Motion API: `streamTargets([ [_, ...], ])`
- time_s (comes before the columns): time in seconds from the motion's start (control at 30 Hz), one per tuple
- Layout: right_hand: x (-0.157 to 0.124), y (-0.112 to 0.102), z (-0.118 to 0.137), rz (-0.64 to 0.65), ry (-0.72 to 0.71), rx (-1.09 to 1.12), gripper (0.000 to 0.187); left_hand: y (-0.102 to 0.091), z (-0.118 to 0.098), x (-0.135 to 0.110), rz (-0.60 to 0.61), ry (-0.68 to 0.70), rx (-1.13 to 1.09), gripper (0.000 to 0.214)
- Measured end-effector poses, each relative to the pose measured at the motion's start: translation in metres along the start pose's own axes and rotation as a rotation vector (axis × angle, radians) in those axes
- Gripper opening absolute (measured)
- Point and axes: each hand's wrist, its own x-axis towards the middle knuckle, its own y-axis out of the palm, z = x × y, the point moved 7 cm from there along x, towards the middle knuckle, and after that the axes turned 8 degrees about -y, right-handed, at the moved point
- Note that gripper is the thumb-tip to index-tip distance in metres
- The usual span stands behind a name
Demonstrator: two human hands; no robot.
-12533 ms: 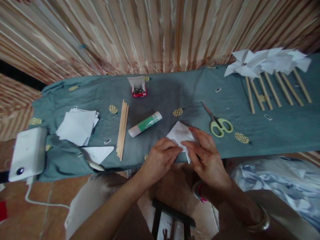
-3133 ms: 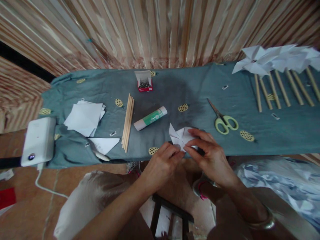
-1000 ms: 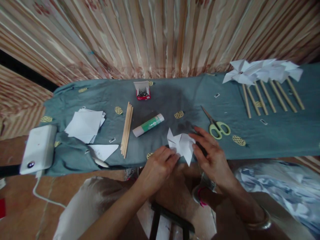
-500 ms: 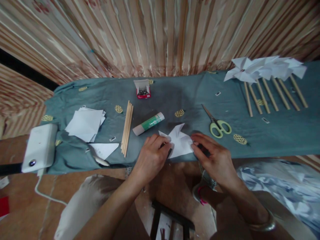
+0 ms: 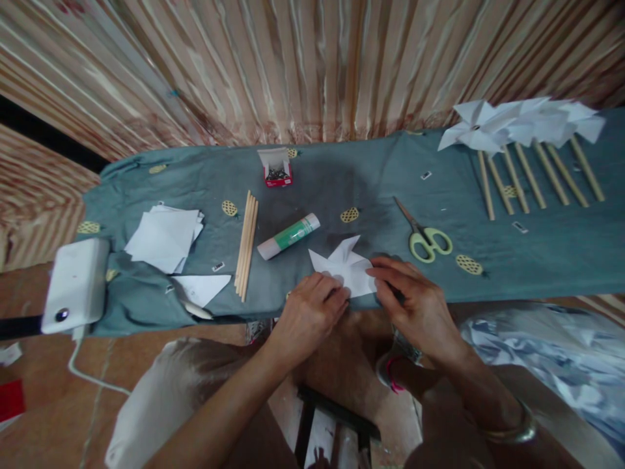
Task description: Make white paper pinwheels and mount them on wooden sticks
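A white paper pinwheel [image 5: 347,266], partly folded into vanes, lies at the front edge of the cloth-covered table. My left hand [image 5: 312,307] pinches its lower left part, thumb and index finger together. At the right corner, my right hand [image 5: 410,294] grips the paper between thumb and fingers. Just behind the pinwheel lies a green and white glue stick [image 5: 289,236]. Scissors with light green handles [image 5: 424,238] rest beyond my right hand. Several thin wooden sticks [image 5: 247,247] lie to the left of the glue stick.
A small red box of metal pins [image 5: 277,174] stands open at the back. On the left are stacked white paper squares [image 5: 163,238], a paper triangle [image 5: 202,286] and a white power bank [image 5: 77,286] with a cable. Several finished pinwheels on sticks [image 5: 488,127] lie at the back right.
My left hand has shifted slightly right and down along the paper's lower edge, its fingers now closer to the middle. My right hand stays at the right corner. The view has tilted slightly.
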Motion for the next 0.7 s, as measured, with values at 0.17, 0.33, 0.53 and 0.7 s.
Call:
streamTargets([
  [0.17, -0.002, -0.001, -0.005, 0.010, 0.036, 0.055, 0.026, -0.001, -0.002, -0.001, -0.003, 0.013, 0.012, 0.011],
  [0.33, -0.005, -0.004, -0.014, 0.010, 0.087, 0.142, 0.025, -0.005, -0.002, -0.002, -0.015, 0.019, 0.052, 0.012],
  [0.53, -0.008, -0.002, -0.019, 0.085, 0.132, 0.347, 0.020, -0.011, -0.002, -0.004, -0.037, 0.028, 0.033, 0.013],
  [0.7, -0.007, 0.000, -0.019, 0.112, 0.153, 0.437, 0.012, -0.012, -0.006, -0.005, -0.032, 0.038, 0.044, 0.013],
])
